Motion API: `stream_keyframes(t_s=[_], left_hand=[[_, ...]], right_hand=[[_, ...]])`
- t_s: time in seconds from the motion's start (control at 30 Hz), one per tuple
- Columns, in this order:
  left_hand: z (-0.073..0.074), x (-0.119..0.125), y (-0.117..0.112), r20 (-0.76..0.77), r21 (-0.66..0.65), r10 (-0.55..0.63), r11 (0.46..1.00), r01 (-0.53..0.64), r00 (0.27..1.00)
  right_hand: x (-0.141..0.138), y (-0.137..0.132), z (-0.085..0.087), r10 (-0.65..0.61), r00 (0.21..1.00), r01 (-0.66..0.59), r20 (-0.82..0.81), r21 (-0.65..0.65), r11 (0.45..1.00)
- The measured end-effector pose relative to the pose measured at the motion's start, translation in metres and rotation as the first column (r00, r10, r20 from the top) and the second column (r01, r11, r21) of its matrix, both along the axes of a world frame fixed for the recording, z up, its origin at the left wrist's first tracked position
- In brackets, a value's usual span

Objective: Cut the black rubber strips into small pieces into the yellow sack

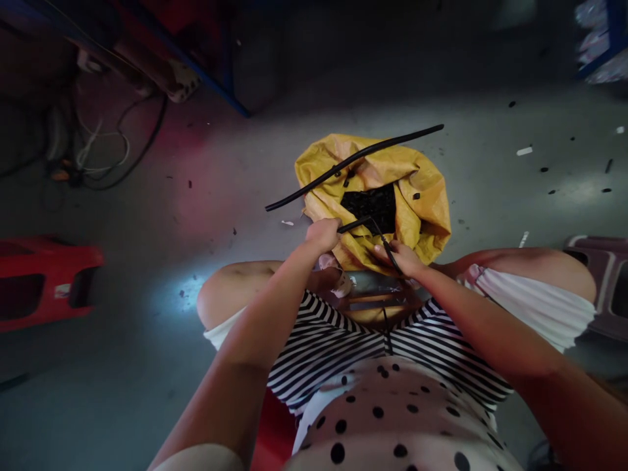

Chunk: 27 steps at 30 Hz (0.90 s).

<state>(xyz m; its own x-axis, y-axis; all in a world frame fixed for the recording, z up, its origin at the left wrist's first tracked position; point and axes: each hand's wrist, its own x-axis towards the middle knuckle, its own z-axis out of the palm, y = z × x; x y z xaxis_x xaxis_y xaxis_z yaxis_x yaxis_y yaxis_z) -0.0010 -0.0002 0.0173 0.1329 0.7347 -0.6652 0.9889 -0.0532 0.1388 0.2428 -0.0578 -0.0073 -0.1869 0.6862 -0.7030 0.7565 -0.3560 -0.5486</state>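
Pinches a black strip point(353, 226) in the left grip point(322, 235), mid-frame; clasps a dark item point(390, 254), perhaps a tool, in the right grip point(403, 259); has dark pieces point(375, 204) inside the yellow bag point(432, 212); likely leaves a long strip point(363, 153) pending across it.

Around the red plastic stool point(53, 261), I count workshop clutter on a gray floor point(122, 379).
On my feed the stool sits at the far left edge, with a pale label point(63, 291) on its side. Beyond it I make out a tangle with a looped white cable point(81, 157) and a thicker black cable point(155, 137). Farther beyond and to the stool's right, I see a co-worker's foot in a dark-spotted light shoe point(184, 82), near a slanting blue bar point(210, 80). Well to the stool's right, a white scrap point(524, 151) lies flat; farther right stands a dull purplish-brown plastic stool point(601, 288), and beyond that I spot shiny, clear plastic wrapping point(593, 39), too blurred to tell its contents.
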Motion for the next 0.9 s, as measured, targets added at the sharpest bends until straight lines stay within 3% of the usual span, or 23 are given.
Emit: stream_keyframes(t_s=[0.3, 0.57, 0.9], left_hand=[[0.005, 0.017, -0.004, 0.097, 0.013, -0.105, 0.994, 0.104, 0.990], [-0.003, 0.011, -0.004, 0.144, -0.003, -0.076, 0.997, 0.078, 0.987], [-0.001, 0.004, 0.000, 0.047, -0.008, -0.049, 0.999, 0.049, 0.998]], right_hand=[[-0.005, 0.002, 0.005, 0.025, 1.000, -0.026, -0.018, -0.073, 0.997], [-0.005, 0.001, -0.006, -0.017, 0.999, 0.014, 0.032, 0.084, 0.996], [-0.001, 0.000, -0.009, -0.048, 0.995, 0.038, 0.089, 0.116, 0.993]])
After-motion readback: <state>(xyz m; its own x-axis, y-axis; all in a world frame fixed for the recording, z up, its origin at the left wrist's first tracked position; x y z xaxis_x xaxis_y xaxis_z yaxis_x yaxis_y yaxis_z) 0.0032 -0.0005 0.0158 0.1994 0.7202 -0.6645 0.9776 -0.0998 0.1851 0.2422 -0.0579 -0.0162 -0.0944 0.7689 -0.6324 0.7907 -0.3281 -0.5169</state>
